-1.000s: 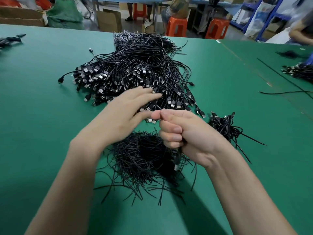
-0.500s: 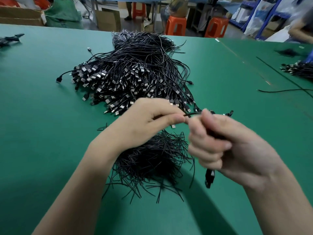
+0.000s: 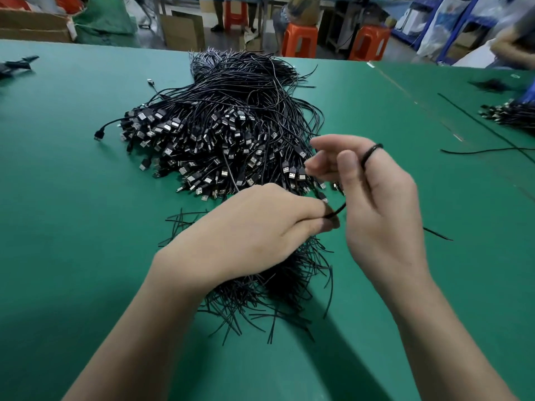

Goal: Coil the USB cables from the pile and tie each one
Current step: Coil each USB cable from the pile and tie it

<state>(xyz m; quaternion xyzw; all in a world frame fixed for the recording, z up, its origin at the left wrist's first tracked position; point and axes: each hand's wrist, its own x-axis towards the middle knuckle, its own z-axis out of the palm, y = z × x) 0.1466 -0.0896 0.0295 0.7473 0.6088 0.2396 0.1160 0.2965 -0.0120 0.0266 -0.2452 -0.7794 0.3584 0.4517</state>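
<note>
A large pile of black USB cables (image 3: 220, 134) with silver plugs lies on the green table (image 3: 66, 215) ahead of me. My left hand (image 3: 260, 230) pinches one black cable (image 3: 337, 210) between thumb and fingers just in front of the pile. My right hand (image 3: 373, 198) is raised to its right, palm toward me, and the same cable loops over its fingers near the top (image 3: 372, 150). A heap of thin black twist ties (image 3: 278, 285) lies under and behind my hands, partly hidden by my left wrist.
More cable bundles (image 3: 509, 114) and a loose black cable (image 3: 480, 150) lie at the right. A small black bundle (image 3: 17, 65) sits at the far left. Orange stools (image 3: 299, 39) and cardboard boxes (image 3: 182, 31) stand beyond the table's far edge.
My right hand has lifted and turned palm toward me, with the cable now wrapped over its fingers. My left hand moved down and right, still pinching the cable.
</note>
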